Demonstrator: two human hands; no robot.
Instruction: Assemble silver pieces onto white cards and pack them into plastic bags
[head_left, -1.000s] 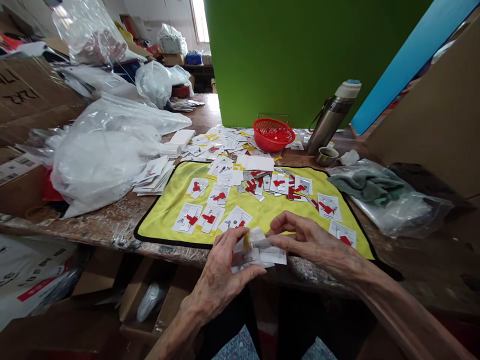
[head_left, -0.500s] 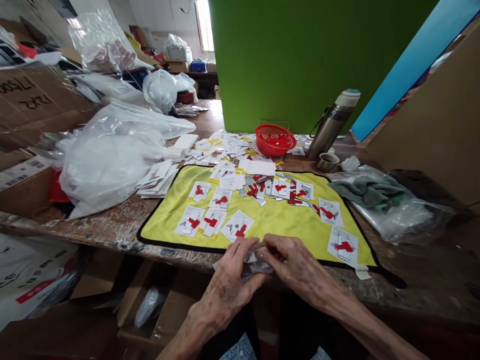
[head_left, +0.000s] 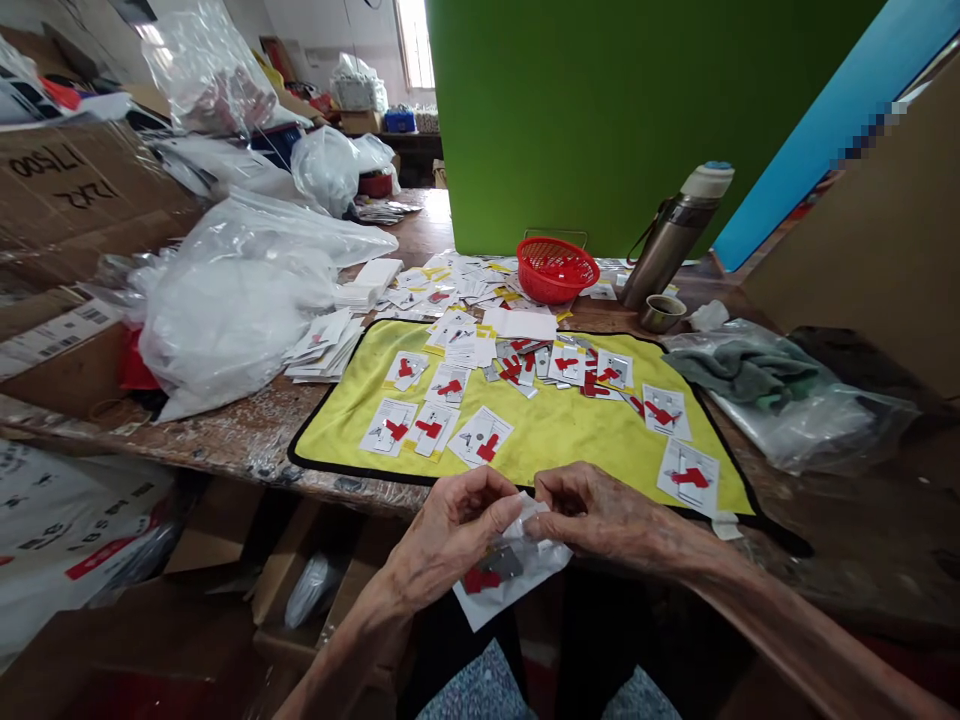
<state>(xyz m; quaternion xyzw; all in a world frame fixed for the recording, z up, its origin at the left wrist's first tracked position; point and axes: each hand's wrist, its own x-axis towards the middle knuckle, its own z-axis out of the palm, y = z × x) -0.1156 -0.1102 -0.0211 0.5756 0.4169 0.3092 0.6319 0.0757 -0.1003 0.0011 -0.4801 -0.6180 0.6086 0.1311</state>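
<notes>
Between my two hands, over my lap at the table's front edge, hangs a small clear plastic bag with a red piece and a grey piece inside. My left hand pinches its upper left edge between thumb and fingers. Fingers of my right hand are closed on its upper right edge. Just beyond lies a yellow cloth with black trim. Printed cards with red pieces, such as one card, are spread over it. A heap of loose red and grey pieces sits near its far edge.
Behind the cloth stand a red plastic basket, a steel thermos and a metal cup. A large white plastic bag and a stack of cards are at left. A green cloth lies on plastic at right. A green panel rises behind.
The small bag has turned in my hands, so its red and grey contents now show and it hangs down toward my lap. Both hands still grip it.
</notes>
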